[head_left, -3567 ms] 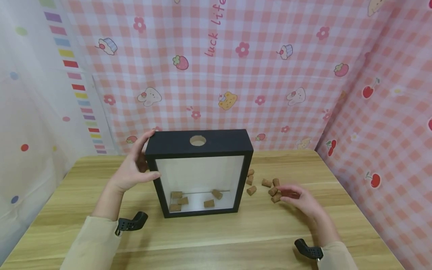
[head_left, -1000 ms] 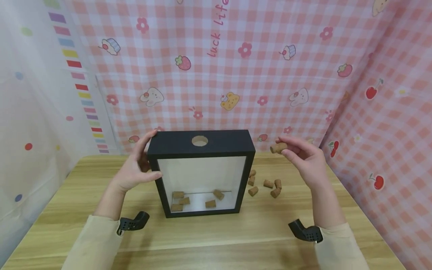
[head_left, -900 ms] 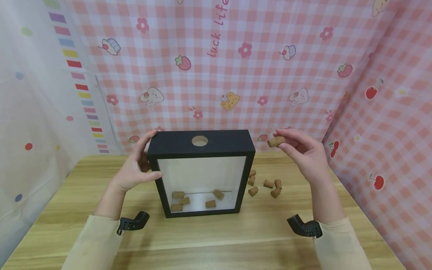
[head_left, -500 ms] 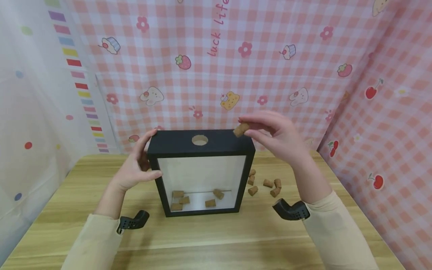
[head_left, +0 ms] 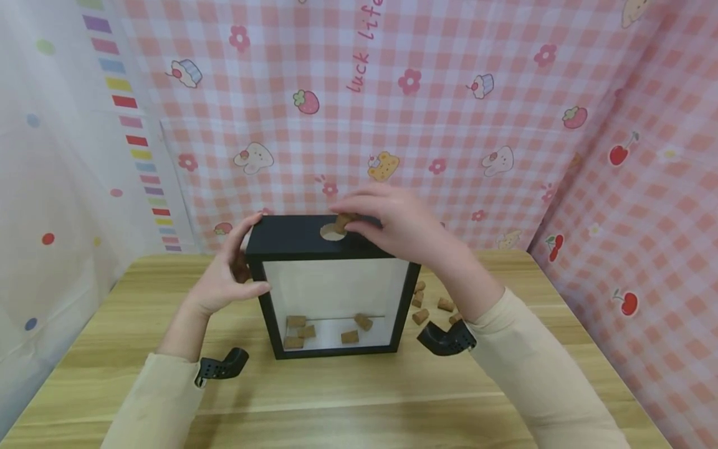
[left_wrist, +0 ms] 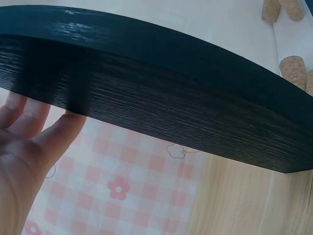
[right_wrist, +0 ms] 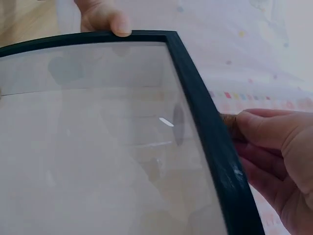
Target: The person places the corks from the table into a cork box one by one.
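A black shadow box (head_left: 288, 236) with a clear front stands upright on the table, a round hole in its top. My left hand (head_left: 219, 284) grips its left side, thumb on the front edge and fingers towards the back. Above the right rim of the hole, my right hand (head_left: 406, 227) pinches a cork (head_left: 343, 222) between thumb and fingers. In the right wrist view the pinched cork (right_wrist: 231, 125) is partly hidden by the black frame. Several corks (head_left: 350, 337) lie inside on the white floor of the box.
Several loose corks (head_left: 420, 317) lie on the wooden table (head_left: 336, 399) right of the box, partly covered by the right arm and its wrist camera mount (head_left: 445, 338). A pink checked curtain (head_left: 437, 125) hangs behind the table.
My right hand picked a cork from the loose ones on the right, lifted it, and carried it left to the hole in the box's top. My left hand stays on the box.
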### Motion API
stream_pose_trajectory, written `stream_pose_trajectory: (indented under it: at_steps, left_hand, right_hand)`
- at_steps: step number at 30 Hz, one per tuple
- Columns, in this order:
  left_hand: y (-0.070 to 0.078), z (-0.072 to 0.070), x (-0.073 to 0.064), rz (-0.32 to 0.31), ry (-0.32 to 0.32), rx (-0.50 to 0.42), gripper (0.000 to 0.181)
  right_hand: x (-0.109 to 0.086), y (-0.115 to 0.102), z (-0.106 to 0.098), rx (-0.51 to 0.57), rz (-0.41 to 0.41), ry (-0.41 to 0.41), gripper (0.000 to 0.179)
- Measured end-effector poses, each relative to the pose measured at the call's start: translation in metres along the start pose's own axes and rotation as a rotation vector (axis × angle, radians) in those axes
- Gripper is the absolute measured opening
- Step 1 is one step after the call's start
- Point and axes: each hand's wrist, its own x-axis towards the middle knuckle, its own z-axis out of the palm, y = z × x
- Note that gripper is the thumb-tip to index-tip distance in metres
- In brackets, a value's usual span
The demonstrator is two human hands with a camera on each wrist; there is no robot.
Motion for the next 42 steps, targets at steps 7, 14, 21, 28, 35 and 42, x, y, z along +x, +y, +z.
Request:
stream_pose_trajectory:
  at_steps: [7, 14, 21, 28, 35, 42]
  left_hand:
    - [0.0, 0.0, 0.001, -0.011, -0.004, -0.003, 0.104]
    - [-0.002, -0.001, 0.0, -0.009, 0.003, 0.001, 0.105]
    - [-0.004, -0.001, -0.002, -0.011, 0.014, -0.002, 0.105]
    - [-0.003, -0.001, -0.002, -0.029, 0.012, 0.001, 0.105]
    - [-0.002, -0.001, 0.0, -0.027, 0.01, 0.006, 0.106]
    - [-0.002, 0.0, 0.0, 0.007, -0.005, -0.015, 0.105]
  right_hand:
    - [0.009, 0.001, 0.01, -0.074, 0.026, -0.104, 0.028]
    - [0.01, 0.001, 0.013, -0.102, 0.075, -0.159, 0.029]
    - [0.002, 0.005, 0.006, -0.013, 0.048, -0.1, 0.037]
    - [-0.029, 0.013, -0.018, 0.088, 0.048, 0.055, 0.041]
    - [-0.079, 0.026, -0.035, 0.149, 0.208, 0.153, 0.044]
    - [-0.145, 0.05, -0.026, 0.208, 0.43, 0.114, 0.045]
